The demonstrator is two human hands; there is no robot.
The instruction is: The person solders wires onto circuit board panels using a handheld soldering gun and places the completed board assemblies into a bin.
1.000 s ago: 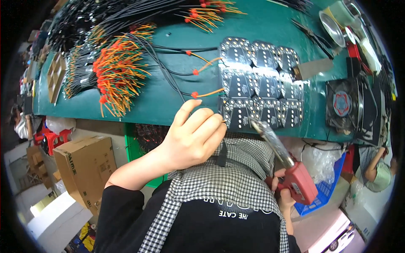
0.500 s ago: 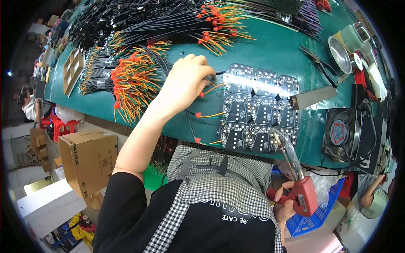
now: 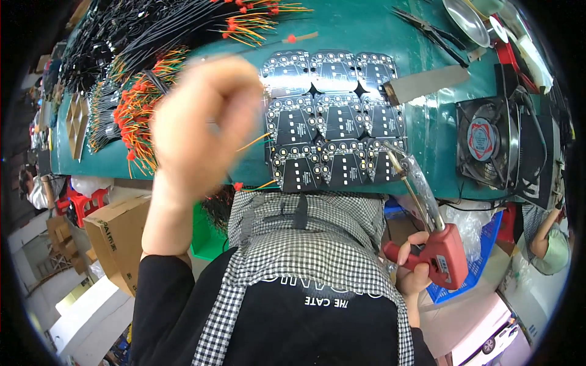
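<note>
Left hand [image 3: 204,125] (blurred) raised higher, right hand [image 3: 415,271] gripping red soldering gun [image 3: 448,259]

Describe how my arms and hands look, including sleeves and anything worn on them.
Both your left hand and right hand look bare, with no gloves. The left one is too blurred for fine details. Black sleeves show on both arms: the left sleeve leaves the forearm bare, and only a little of the right sleeve shows.
</note>
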